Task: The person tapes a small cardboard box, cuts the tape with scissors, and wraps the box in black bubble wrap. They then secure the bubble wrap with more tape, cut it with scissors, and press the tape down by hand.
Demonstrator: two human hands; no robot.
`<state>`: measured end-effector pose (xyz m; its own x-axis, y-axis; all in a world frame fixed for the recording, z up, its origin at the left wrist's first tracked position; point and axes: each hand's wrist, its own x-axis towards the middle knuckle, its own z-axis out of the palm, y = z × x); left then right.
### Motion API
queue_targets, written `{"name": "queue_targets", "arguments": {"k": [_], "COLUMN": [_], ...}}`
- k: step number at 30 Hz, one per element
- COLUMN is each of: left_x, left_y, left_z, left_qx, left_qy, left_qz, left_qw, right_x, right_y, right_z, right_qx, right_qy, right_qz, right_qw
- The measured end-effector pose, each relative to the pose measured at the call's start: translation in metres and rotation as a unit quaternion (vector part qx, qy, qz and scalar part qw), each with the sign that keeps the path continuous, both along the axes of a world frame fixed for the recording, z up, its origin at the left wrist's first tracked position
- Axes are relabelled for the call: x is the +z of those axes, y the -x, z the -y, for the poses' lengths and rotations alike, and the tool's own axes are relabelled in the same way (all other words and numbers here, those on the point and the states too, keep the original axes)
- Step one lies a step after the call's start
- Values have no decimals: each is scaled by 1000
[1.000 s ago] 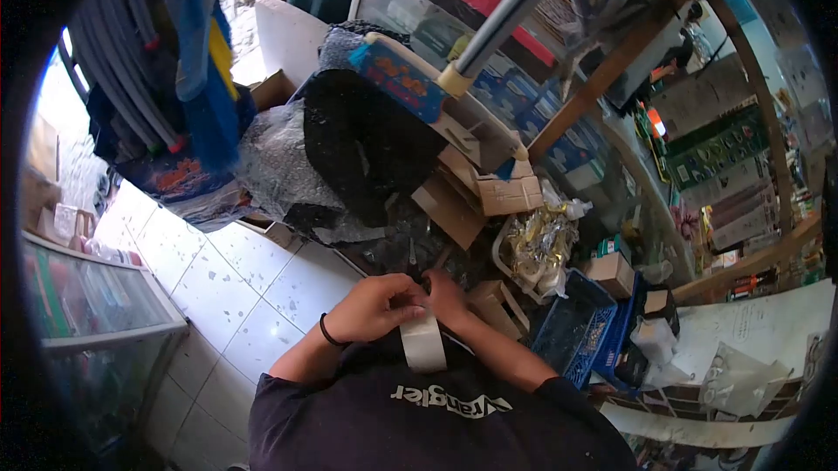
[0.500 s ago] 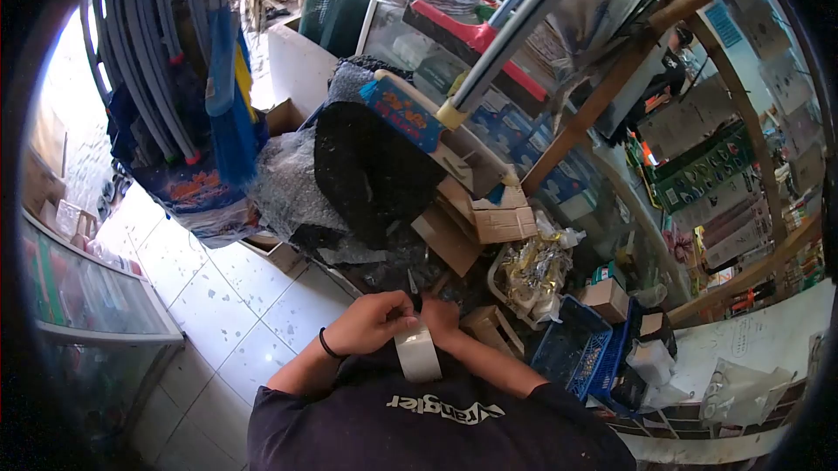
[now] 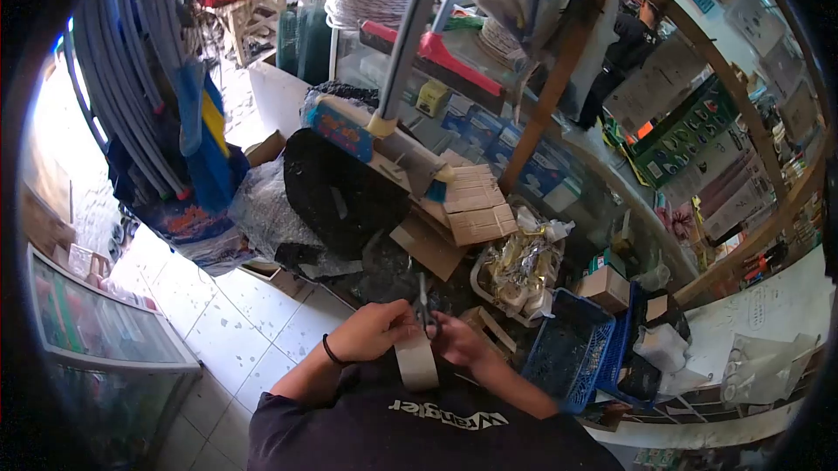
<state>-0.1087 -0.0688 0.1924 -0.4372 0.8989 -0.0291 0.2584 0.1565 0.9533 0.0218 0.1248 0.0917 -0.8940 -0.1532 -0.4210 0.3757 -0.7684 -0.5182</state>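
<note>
In front of my chest, my left hand [image 3: 374,331] pinches the upper edge of a wide, cream-coloured roll of tape [image 3: 416,366]. A black band circles that wrist. My right hand [image 3: 460,340] is closed round the dark handles of a pair of scissors [image 3: 424,300], whose blades point up and away from me. The scissors are right beside my left fingertips, at the top of the tape. The tape hangs against my dark shirt [image 3: 349,427], and my left fingers cover part of its top.
Black plastic and bubble wrap [image 3: 257,209] lie ahead, beside cardboard pieces [image 3: 476,205]. At right are a white basket of shiny packets [image 3: 522,266] and a blue crate [image 3: 567,353]. Long-handled tools [image 3: 144,78] stand left, above a glass case [image 3: 105,323]. A person [image 3: 615,56] is in the background.
My right hand has come out to the right of the tape, and the scissors now show more fully, blades upright. My left hand stays on the tape. The view has turned slightly right.
</note>
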Motion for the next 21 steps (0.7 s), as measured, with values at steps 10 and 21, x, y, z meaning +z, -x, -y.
{"name": "queue_targets", "arguments": {"k": [10,21], "left_x": [29,37], "left_y": [-29,-57], "left_z": [-77,-104], "left_qx": [-158,-247], "left_qy": [-29,15], "left_qz": [-79,-74], "left_qw": [984,966], "right_x": [43,29], "right_y": [-63,-72], "right_z": [-27,-12], "right_qx": [-147,-271], "right_qy": [-114,-51], "right_qz": [-31,-76], "right_qw": [982,958]}}
